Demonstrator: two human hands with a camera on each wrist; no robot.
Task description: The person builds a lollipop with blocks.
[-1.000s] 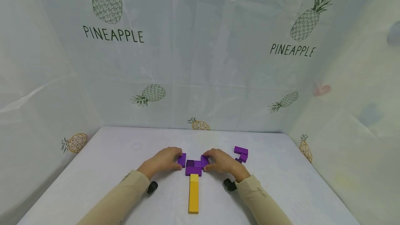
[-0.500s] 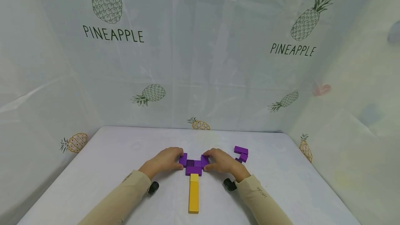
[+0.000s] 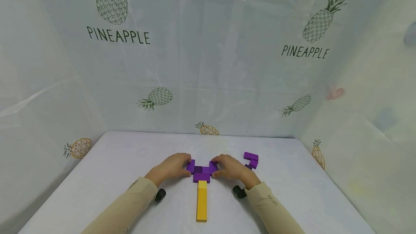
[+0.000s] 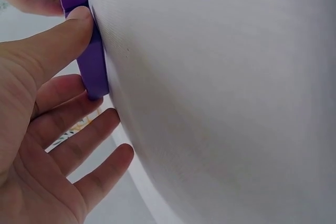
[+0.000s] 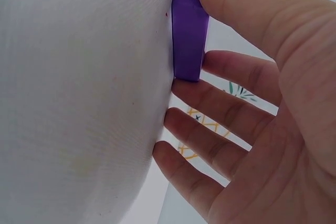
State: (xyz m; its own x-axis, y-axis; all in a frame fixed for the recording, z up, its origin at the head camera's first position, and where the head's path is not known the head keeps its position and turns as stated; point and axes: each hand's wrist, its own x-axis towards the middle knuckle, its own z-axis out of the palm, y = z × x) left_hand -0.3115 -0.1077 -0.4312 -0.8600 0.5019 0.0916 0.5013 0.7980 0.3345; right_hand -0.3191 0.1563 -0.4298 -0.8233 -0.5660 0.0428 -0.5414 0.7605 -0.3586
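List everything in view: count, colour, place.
Middle blocks: apparently 3, purple, centre of table
Left end block: 1, purple, left of those
Right end block: 1, purple, right of those
Loose blocks: 3 visible, purple, farther right
Yellow blocks: apparently 2, yellow, in line, nearer the person
Table: 1, white, under the blocks
Backdrop: count unclear, whitish, behind and beside table
Pineapple prints: 7, green or orange, on backdrop
Left hand: 1, bare, pinching left end block
Right hand: 1, bare, pinching right end block
Sleeves: 2, tan, forearms
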